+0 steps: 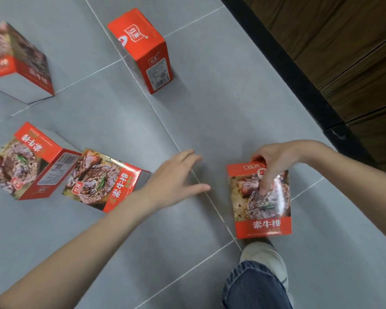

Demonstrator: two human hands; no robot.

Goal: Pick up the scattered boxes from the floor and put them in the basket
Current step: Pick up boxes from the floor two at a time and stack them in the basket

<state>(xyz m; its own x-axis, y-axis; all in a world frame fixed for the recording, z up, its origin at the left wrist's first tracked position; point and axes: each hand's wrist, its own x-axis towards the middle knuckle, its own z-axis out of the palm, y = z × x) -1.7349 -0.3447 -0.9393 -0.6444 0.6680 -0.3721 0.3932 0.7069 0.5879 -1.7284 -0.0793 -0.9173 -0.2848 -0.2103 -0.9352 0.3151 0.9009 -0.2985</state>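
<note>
The grey tiled floor [210,90] takes up nearly everything, with a dark wooden wall [343,52] running along its far right edge. Four red boxes lie scattered on the tiles: one blurred at the far left [18,63], one standing on end up ahead [143,47], and two touching each other nearer in, the tipped box [25,163] and the flat box [103,179] beside it. No basket is anywhere in sight.

A fifth box [262,201] is in the right hand [276,159], whose fingers [265,181] are clamped over its top edge, thumb behind, so it seems to hang upright just above the person's shoe [265,257] and denim trouser leg [254,284].

The left hand [176,177] hovers over the tiles, empty, fingers spread apart, just right of the flat box.

By my reckoning the gathering is at an early stage, with one box collected and four left. The next move likely calls for the left hand to swing back onto the flat box, or for carrying the held one to the basket, wherever that stands
</note>
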